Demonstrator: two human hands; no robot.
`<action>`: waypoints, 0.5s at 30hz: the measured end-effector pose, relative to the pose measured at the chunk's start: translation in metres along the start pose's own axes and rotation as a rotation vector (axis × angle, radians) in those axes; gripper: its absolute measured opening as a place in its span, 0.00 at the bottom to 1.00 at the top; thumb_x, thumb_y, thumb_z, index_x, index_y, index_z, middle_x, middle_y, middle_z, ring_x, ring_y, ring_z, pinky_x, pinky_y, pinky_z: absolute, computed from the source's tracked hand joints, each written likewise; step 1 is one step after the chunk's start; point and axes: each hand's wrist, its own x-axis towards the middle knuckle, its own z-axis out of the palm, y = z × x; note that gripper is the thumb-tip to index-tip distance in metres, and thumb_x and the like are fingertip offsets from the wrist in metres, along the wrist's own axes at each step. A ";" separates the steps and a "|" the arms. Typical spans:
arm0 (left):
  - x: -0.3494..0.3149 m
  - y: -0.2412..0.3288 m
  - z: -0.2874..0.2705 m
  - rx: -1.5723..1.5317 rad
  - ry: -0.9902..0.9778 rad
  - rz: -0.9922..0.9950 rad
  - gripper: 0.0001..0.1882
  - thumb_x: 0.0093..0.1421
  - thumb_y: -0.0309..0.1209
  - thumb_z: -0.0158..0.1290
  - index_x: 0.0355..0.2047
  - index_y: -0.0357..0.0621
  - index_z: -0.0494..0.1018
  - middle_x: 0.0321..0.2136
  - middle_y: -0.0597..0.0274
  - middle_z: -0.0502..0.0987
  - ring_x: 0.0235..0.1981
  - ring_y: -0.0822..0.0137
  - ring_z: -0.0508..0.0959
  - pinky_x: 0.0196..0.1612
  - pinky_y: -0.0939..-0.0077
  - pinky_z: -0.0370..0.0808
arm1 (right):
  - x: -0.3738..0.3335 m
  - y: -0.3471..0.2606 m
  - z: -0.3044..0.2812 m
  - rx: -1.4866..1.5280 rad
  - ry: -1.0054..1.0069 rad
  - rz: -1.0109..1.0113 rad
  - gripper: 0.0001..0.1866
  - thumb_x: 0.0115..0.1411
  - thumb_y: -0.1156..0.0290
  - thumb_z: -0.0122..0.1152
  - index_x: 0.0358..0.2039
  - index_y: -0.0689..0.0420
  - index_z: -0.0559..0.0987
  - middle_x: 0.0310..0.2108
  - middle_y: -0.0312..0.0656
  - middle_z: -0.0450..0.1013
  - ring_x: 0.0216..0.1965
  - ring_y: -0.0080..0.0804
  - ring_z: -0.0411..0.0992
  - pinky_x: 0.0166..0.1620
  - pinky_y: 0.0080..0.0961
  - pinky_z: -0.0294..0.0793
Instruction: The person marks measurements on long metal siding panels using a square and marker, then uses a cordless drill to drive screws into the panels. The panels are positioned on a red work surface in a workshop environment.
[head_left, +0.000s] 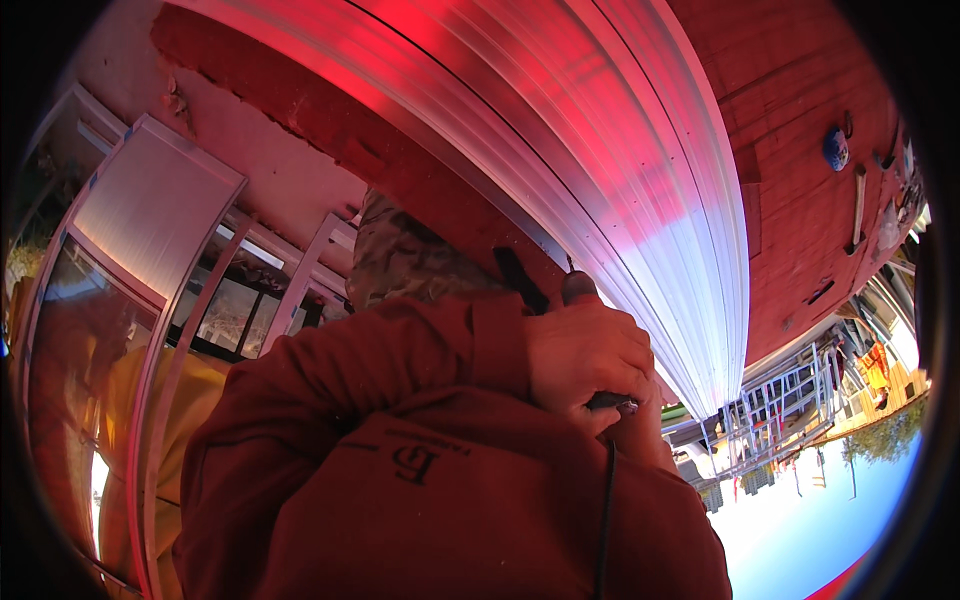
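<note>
A dark corded power tool with a thin bit, looking like a drill (578, 288), points at the near edge of the long silvery metal profiles (640, 230). My left hand (585, 355) is closed over the tool's body. Behind it is my right hand (642, 415), largely covered by the left; its wrist shows, but its fingers are hard to separate. A short dark piece with a shiny tip (612, 402) sticks out below the left hand. From beneath the hands a black cord (606, 520) hangs down my front. A black bar-shaped part (520, 278) lies just left of the tool.
The profiles lie side by side on a reddish surface (440, 200). To the left stand framed glass panels (150, 220). On the reddish floor (800, 230) at right are a blue round object (836, 148) and a hammer-like tool (858, 210). Metal racks (780, 420) stand beyond.
</note>
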 end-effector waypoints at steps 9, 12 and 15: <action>0.016 0.017 0.001 0.033 0.009 -0.058 0.13 0.45 0.26 0.61 0.34 0.44 0.78 0.37 0.59 0.80 0.38 0.53 0.80 0.38 0.59 0.77 | -0.012 0.009 0.004 0.089 0.066 0.039 0.16 0.48 0.73 0.72 0.39 0.54 0.82 0.34 0.48 0.81 0.38 0.52 0.80 0.37 0.41 0.79; 0.017 0.032 0.018 0.085 -0.027 -0.111 0.13 0.45 0.25 0.60 0.35 0.44 0.79 0.37 0.59 0.80 0.38 0.53 0.80 0.37 0.59 0.77 | -0.011 -0.006 -0.001 0.121 0.129 -0.062 0.15 0.47 0.74 0.71 0.39 0.54 0.82 0.33 0.50 0.81 0.37 0.57 0.81 0.36 0.44 0.79; 0.021 0.042 0.017 0.087 -0.067 -0.097 0.13 0.45 0.25 0.60 0.35 0.45 0.79 0.36 0.60 0.80 0.38 0.53 0.80 0.38 0.59 0.77 | -0.029 0.006 0.001 0.054 0.081 -0.080 0.22 0.45 0.74 0.75 0.43 0.56 0.80 0.38 0.46 0.80 0.43 0.42 0.80 0.43 0.34 0.78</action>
